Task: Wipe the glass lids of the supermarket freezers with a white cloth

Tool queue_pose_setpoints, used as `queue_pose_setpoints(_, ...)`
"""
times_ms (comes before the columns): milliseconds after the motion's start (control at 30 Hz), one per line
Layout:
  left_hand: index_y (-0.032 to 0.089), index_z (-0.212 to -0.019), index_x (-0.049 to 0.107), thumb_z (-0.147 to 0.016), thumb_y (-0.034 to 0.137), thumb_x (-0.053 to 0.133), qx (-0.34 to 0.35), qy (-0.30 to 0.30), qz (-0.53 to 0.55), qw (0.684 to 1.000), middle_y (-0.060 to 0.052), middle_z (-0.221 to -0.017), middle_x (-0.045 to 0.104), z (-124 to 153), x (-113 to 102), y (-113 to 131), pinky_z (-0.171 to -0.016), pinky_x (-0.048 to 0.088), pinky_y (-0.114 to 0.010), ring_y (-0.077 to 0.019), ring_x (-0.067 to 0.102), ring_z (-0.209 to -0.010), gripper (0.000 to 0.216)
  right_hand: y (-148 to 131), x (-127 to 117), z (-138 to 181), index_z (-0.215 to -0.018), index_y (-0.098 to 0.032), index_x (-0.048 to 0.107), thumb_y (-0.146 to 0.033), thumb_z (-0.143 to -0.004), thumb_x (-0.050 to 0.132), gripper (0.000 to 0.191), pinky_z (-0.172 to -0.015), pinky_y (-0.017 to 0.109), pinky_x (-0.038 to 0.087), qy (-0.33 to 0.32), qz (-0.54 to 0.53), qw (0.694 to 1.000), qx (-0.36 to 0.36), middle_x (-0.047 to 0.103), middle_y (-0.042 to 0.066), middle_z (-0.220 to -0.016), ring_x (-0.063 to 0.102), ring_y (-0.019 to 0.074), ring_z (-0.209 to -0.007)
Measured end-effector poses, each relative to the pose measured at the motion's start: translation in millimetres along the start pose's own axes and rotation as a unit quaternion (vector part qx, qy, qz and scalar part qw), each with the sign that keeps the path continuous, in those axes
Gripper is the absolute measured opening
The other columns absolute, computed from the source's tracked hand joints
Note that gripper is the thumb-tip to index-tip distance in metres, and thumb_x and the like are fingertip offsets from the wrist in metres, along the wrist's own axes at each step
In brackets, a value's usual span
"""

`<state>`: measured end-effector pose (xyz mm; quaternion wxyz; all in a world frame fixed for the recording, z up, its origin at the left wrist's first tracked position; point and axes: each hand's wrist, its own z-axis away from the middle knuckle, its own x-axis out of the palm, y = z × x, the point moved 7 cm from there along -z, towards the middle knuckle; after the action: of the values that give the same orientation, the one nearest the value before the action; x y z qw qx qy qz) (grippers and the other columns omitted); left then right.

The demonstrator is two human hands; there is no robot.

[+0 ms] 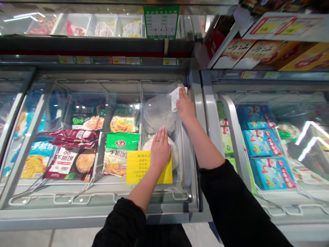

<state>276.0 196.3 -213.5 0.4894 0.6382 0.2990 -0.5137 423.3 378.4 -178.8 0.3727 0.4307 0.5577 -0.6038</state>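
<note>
I reach into an open chest freezer in a shop. My left hand, a ring on one finger, lies flat with fingers together on a pale round frozen bag in the rightmost wire compartment. Above it, my right hand is closed on a white cloth, pressed against the far right corner of the freezer's inner wall. A larger clear frosted bag lies between the two hands. A yellow notice is stuck on the glass just under my left wrist.
Wire dividers split the freezer; green bags of fries and red pancake packs fill the left compartments. A second freezer at right holds blue boxes. Cartons sit on the shelf above, with a green sign.
</note>
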Motion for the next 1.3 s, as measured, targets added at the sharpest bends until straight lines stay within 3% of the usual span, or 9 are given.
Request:
queue_pose_setpoints(133,0.002,-0.165,0.039,-0.098,0.009,0.045,0.002,0.002,0.023,1.000,-0.018,-0.175,0.036,-1,0,0,-0.134,0.034,-0.048,-0.0283,0.032,-0.165,0.068,8,4,60,-0.175,-0.020,0.022,-0.010,-0.099,0.039,0.079,-0.129,0.052,0.042,0.016,-0.028,0.999,-0.034,0.025,0.008,-0.181,0.041,0.0285,-0.160)
queue_pose_setpoints(233,0.003,-0.167,0.036,-0.098,0.010,0.046,0.002,0.005,0.034,0.999,-0.018,-0.176,0.035,-2,0,-1,-0.135,0.032,-0.049,-0.0283,0.031,-0.165,0.069,10,10,73,-0.177,-0.026,0.011,-0.012,-0.101,0.039,0.082,-0.131,0.056,0.038,0.005,-0.044,0.997,-0.059,0.018,0.006,-0.184,0.031,0.0281,-0.165)
queue_pose_setpoints(400,0.006,-0.168,0.035,-0.098,0.009,0.045,-0.006,0.010,0.038,0.999,-0.016,-0.176,0.035,-2,0,-1,-0.136,0.030,-0.049,-0.0276,0.030,-0.166,0.070,4,13,96,-0.177,-0.027,-0.001,-0.015,-0.105,0.039,0.083,-0.135,0.066,0.021,0.004,-0.047,0.996,-0.082,0.011,0.008,-0.185,0.009,0.0305,-0.171)
queue_pose_setpoints(533,0.010,-0.169,0.034,-0.098,0.008,0.046,-0.012,0.013,0.045,0.999,-0.014,-0.177,0.035,-3,-1,-1,-0.137,0.029,-0.048,-0.0265,0.029,-0.166,0.072,-4,5,171,-0.177,-0.023,-0.001,-0.007,-0.102,0.034,0.085,-0.138,0.063,0.017,-0.006,-0.042,0.997,-0.064,0.014,0.008,-0.184,0.002,0.0279,-0.171)
queue_pose_setpoints(700,0.012,-0.169,0.036,-0.099,0.008,0.045,-0.016,0.019,0.045,0.999,-0.014,-0.177,0.035,-3,-2,-1,-0.137,0.028,-0.046,-0.0244,0.029,-0.166,0.071,-10,-1,270,-0.177,-0.019,-0.001,-0.009,-0.105,0.030,0.079,-0.139,0.055,0.022,-0.044,-0.041,0.997,-0.045,0.018,0.010,-0.183,0.009,0.0258,-0.171)
queue_pose_setpoints(800,0.014,-0.169,0.034,-0.098,0.007,0.046,-0.016,0.025,0.053,0.998,-0.013,-0.177,0.036,-4,-2,-1,-0.137,0.028,-0.047,-0.0243,0.029,-0.166,0.073,-10,0,280,-0.177,-0.020,-0.001,-0.009,-0.106,0.029,0.078,-0.139,0.055,0.024,-0.050,-0.043,0.997,-0.039,0.019,0.009,-0.183,0.010,0.0252,-0.171)
queue_pose_setpoints(1000,0.011,-0.168,0.034,-0.096,0.006,0.046,-0.008,0.032,0.081,0.996,-0.015,-0.176,0.036,-5,0,-2,-0.138,0.025,-0.050,-0.0267,0.028,-0.166,0.073,-13,0,247,-0.177,-0.023,-0.001,-0.006,-0.103,0.034,0.084,-0.138,0.058,0.025,-0.046,-0.052,0.997,-0.033,0.020,0.009,-0.183,0.011,0.0273,-0.170)
queue_pose_setpoints(1200,0.012,-0.168,0.035,-0.096,0.006,0.045,-0.012,0.034,0.090,0.995,-0.015,-0.177,0.034,-6,4,-4,-0.138,0.025,-0.050,-0.0262,0.029,-0.166,0.073,-15,2,331,-0.171,-0.033,-0.021,-0.001,-0.101,0.028,0.091,-0.137,0.059,0.030,-0.044,-0.059,0.997,-0.033,0.017,0.004,-0.183,0.011,0.0267,-0.170)
queue_pose_setpoints(1300,0.012,-0.168,0.036,-0.097,0.006,0.045,-0.011,0.033,0.095,0.995,-0.014,-0.178,0.033,-6,4,-4,-0.138,0.025,-0.050,-0.0265,0.028,-0.167,0.072,-14,6,337,-0.171,-0.031,-0.022,0.001,-0.100,0.027,0.092,-0.137,0.059,0.030,-0.046,-0.052,0.997,-0.023,0.016,0.004,-0.183,0.010,0.0264,-0.170)
